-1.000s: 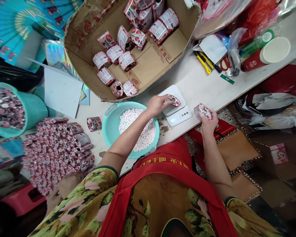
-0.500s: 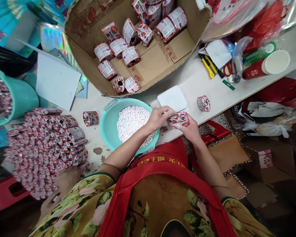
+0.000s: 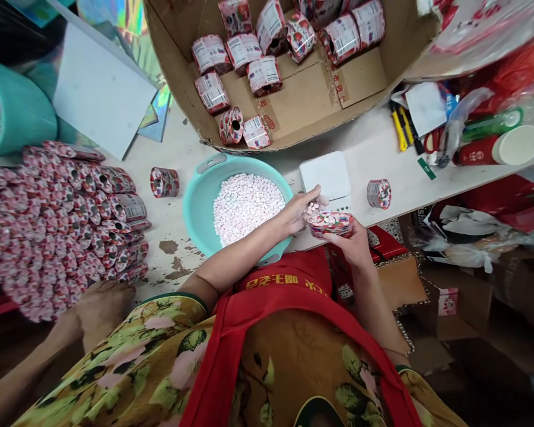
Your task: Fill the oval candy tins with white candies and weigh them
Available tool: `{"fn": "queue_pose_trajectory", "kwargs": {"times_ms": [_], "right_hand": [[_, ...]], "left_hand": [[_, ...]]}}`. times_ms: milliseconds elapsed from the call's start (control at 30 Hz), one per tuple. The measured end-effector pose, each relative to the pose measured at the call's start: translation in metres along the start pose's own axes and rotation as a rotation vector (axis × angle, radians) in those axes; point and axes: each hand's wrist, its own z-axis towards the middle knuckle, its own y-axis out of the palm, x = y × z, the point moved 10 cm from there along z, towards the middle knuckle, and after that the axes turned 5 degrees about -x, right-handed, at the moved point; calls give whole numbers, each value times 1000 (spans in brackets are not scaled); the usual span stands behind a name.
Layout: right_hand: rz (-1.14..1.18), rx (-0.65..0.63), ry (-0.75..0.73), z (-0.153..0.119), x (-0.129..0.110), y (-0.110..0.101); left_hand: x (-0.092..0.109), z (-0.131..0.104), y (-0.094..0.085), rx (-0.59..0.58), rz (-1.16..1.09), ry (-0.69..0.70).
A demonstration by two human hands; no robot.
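My right hand (image 3: 355,242) grips a red and white printed candy packet (image 3: 329,223), its open top facing up with pale candies inside. Beside the packet's mouth, my left hand (image 3: 300,210) is cupped around several small pale pink candies (image 3: 314,207). Below my left forearm sits a turquoise basin (image 3: 194,204) with many candies of the same kind (image 3: 247,204). A white flat scale-like device (image 3: 324,173) lies just beyond my hands. One similar packet (image 3: 378,194) stands to the right, and another packet (image 3: 164,181) is left of the basin.
A cardboard box (image 3: 293,118) holding several packets stands at the back. Piled packets (image 3: 62,225) fill the left, near another person's hands (image 3: 104,305) and a turquoise bucket (image 3: 31,112). Cutters (image 3: 400,127) and a red paper cup (image 3: 476,155) lie at right.
My left hand has opened slightly from the packet's top, and candies now show in its fingers. The packet's mouth is now visible with candies in it. The view has shifted.
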Motion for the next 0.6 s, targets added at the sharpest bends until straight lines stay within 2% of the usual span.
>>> {"fn": "queue_pose_trajectory", "kwargs": {"times_ms": [67, 133, 233, 367, 433, 500, 567, 600], "right_hand": [[25, 66, -89, 16, -3, -10], [-68, 151, -195, 40, -10, -22], [-275, 219, -314, 83, -20, -29], [-522, 264, -303, 124, -21, -29], [-689, 292, -278, 127, -23, -29], [-817, 313, -318, 119, -29, -31], [-892, 397, -393, 100, -39, -46], [-916, 478, -418, 88, -42, -60]], "left_hand": [[12, -4, -5, -19, -33, 17], [27, -10, -14, -9, -50, 60], [44, -18, -32, 82, -36, 136], [49, -25, -45, 148, 0, 164], [49, -27, -47, 150, 6, 163], [49, -28, -48, 144, 2, 155], [52, -30, -48, 142, -4, 155], [55, -31, -48, 143, -5, 157]]}}
